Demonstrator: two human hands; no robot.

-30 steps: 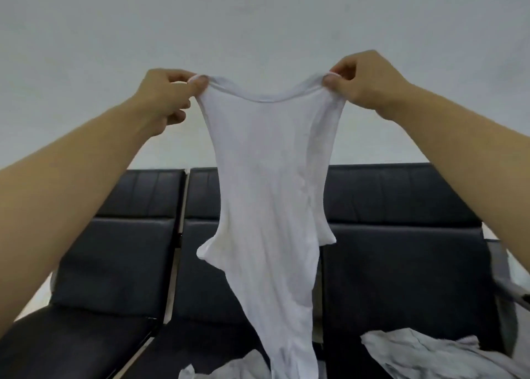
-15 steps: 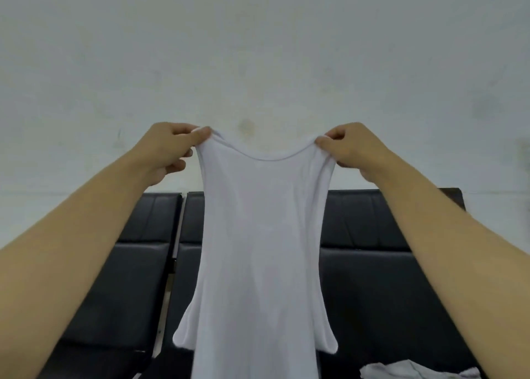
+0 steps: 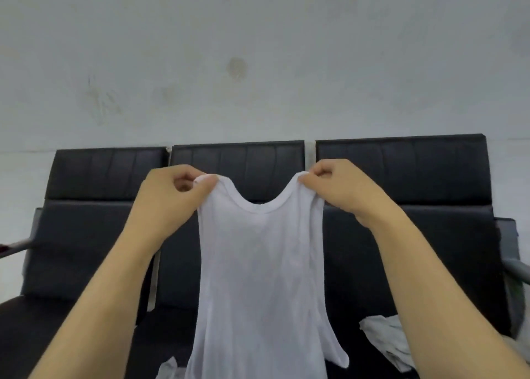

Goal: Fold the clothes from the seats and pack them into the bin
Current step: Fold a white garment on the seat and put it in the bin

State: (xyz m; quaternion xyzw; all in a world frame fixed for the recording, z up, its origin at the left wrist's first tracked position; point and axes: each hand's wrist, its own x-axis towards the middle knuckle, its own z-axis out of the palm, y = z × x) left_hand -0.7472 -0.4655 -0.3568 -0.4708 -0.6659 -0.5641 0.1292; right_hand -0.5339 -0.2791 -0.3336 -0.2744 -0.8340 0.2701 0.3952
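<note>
1. Head view: the left hand (image 3: 172,195) and the right hand (image 3: 332,189) each pinch one shoulder strap of the thin white sleeveless vest (image 3: 261,278), fingers curled round the fabric.
2. Change: the vest has come down from high against the wall; its top now hangs before the middle backrest of the black padded three-seat bench (image 3: 401,172).
3. Judgement: straightened, it looks ready to be laid down and folded.
4. More crumpled white clothes (image 3: 384,341) lie on the bench's right seat. No bin in view.

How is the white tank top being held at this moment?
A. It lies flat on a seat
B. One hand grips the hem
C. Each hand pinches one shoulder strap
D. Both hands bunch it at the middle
C: the left hand and right hand each pinch a shoulder strap, and the tank top hangs down before the seats.
</note>
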